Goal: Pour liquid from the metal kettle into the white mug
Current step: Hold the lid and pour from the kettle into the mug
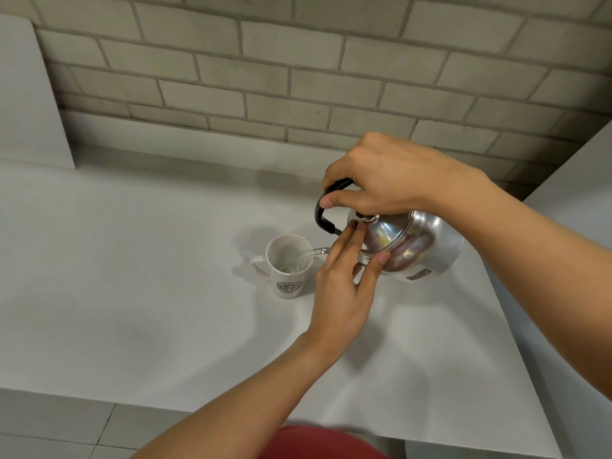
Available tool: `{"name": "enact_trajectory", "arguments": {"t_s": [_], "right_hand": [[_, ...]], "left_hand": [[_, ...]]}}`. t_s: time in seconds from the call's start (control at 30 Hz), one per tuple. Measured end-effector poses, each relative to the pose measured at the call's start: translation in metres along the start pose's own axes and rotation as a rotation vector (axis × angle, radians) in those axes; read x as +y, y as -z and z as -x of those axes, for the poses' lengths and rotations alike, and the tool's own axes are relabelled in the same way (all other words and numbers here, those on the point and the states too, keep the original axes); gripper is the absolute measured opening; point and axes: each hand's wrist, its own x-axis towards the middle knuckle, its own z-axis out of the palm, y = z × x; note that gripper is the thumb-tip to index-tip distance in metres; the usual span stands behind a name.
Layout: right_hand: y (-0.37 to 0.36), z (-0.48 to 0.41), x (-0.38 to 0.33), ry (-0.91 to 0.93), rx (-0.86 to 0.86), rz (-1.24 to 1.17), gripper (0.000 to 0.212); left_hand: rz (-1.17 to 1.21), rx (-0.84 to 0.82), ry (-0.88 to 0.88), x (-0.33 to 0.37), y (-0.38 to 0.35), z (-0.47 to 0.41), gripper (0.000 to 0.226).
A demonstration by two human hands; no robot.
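The right hand (pixel 390 180) is clenched around the black arched handle (pixel 326 210) of the single polished metal kettle (pixel 414 246), held tilted above the white table (pixel 132 276) with its lid turned toward the mug. The left hand (pixel 344 289) is spread flat, its fingertips (pixel 356 228) pressing the domed lid. A clear stream of water (pixel 308 255) arcs into the one white mug (pixel 288 263), a glossy cylindrical cup bearing a green round logo, standing upright just left of the kettle.
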Motion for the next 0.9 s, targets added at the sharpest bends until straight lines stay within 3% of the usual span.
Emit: {"name": "enact_trajectory", "arguments": {"t_s": [0.9], "right_hand": [[0.007, -0.010, -0.006, 0.015, -0.018, 0.077, 0.034]], "left_hand": [[-0.056, 0.074, -0.067, 0.010, 0.000, -0.003, 0.052]]}}
